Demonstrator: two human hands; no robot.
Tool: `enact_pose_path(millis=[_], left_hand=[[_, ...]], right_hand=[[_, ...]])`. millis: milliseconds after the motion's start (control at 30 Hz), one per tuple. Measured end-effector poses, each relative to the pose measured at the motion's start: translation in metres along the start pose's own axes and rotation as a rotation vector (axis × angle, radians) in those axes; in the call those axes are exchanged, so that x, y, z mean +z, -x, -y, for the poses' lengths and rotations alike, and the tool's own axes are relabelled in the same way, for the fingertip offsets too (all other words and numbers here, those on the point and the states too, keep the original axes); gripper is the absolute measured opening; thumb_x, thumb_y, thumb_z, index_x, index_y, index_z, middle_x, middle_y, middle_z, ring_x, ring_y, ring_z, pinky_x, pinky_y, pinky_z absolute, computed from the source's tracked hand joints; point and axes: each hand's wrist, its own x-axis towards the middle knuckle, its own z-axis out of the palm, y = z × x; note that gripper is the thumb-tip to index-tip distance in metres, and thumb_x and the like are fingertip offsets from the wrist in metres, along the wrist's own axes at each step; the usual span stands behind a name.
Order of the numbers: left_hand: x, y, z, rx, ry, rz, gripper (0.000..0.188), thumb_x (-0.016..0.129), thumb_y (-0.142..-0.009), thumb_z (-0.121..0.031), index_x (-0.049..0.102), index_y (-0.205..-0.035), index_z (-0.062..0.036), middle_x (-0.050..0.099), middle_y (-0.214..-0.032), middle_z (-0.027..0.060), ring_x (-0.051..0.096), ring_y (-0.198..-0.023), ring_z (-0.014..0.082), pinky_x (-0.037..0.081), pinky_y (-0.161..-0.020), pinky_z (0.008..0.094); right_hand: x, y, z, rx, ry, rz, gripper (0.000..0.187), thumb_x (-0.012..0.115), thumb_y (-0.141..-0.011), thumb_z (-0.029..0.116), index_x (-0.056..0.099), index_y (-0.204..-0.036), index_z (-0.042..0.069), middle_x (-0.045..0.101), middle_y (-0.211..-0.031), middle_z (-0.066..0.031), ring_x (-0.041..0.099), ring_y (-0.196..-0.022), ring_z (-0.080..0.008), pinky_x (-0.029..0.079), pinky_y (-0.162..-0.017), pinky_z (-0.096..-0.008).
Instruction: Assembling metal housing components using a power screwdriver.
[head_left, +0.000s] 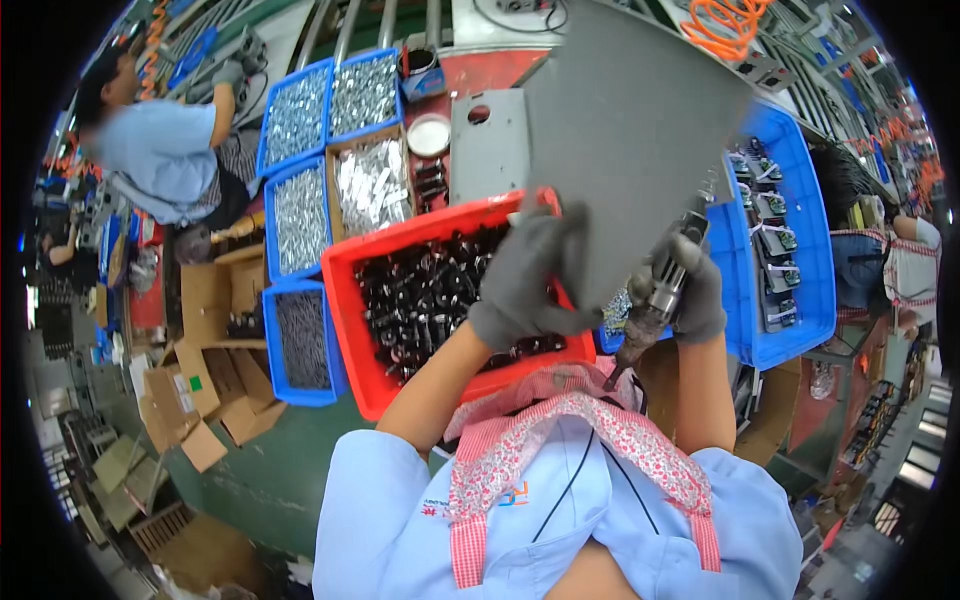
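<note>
My left hand (530, 280), in a grey glove, is closed on the near left edge of a large flat grey panel (640, 130). The panel is raised and tilted, smeared a little by motion. In my gloved right hand (695, 290) is a metal power screwdriver (672, 282), its bit end pointing up and away beside the panel's right edge. Below my left hand sits a red bin (350, 330) of small black parts (420, 295). The panel hides part of the bench behind it.
Blue bins (270, 150) of screws and metal pins stand left, beside a carton (342, 150) of shiny flat pieces. A grey plate (490, 145) lies on the red bench. At right, a blue bin (815, 300) holds small assemblies. A co-worker (160, 150) sits far left. An orange coiled hose (725, 30) hangs above.
</note>
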Motion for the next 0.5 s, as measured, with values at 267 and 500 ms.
enact_pose_path(millis=[267,500], left_hand=[[0.044,0.03,-0.006,0.157,0.092,0.032,0.082,0.077,-0.066,-0.047,0.048,-0.13,-0.004,0.053,-0.119,0.0197,0.05,-0.112,0.0389,0.043,-0.094,0.0439],[0.023,0.06,0.084,-0.438,-0.285,-0.211,0.022,0.061,-0.086,-0.029,0.066,-0.099,-0.0123,0.065,-0.091,0.0108,0.062,-0.087,0.0297,0.05,-0.077,0.0379]], right_hand=[[-0.007,0.007,-0.026,-0.191,0.0,-0.134,0.032,0.064,-0.081,0.017,0.057,-0.109,0.003,0.065,-0.089,-0.0126,0.066,-0.075,-0.0227,0.054,-0.073,-0.034],[-0.005,0.032,-0.007,-0.095,0.355,-0.391,0.019,0.061,-0.078,0.01,0.054,-0.094,0.002,0.058,-0.067,-0.0073,0.058,-0.048,-0.0171,0.05,-0.048,-0.0283]])
